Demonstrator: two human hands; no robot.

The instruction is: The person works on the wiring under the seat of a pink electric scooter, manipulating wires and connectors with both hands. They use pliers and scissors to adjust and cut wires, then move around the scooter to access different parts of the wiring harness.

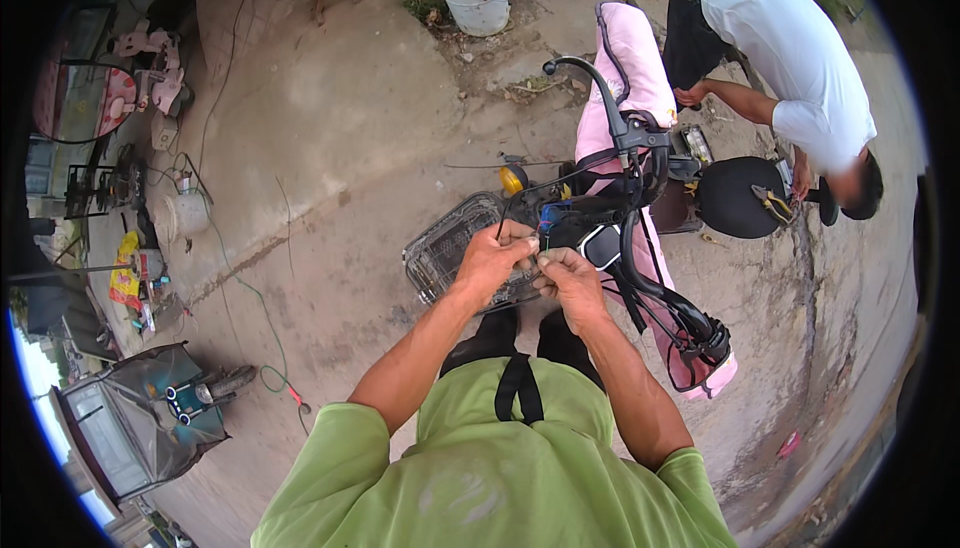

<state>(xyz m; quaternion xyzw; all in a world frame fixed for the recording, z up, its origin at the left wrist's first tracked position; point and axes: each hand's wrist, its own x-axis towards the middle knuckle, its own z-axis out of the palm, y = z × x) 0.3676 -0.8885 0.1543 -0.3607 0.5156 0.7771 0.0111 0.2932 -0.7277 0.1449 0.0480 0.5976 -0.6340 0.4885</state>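
1. Wire, thin: lying between the two hands, just below the blue connector in the picture and left of the handlebar. Its ends are too small to tell apart.
2. Left hand: thumb and forefinger are meeting in a pinch, apparently holding the wire; a dark lead is rising beside them.
3. Right hand: thumb and forefinger are closing to a pinch with almost no gap, apparently holding the wire too.
4. Handling, as a judgement: a short pinch near the ends should be giving the best control; both hands should be bracing against each other, leaving slack so nothing is tugging at the connector.
5. Direction: the wire is seemingly pointing away from the person, its long axis running roughly up the picture; the dark lead is slanting the same way, leaning slightly right.
6. Bike surroundings: the basket is sitting left of the hands, the yellow lamp above them, the seat to the right, carrying pliers.
7. Co-worker, white shirt: bending beside the seat.
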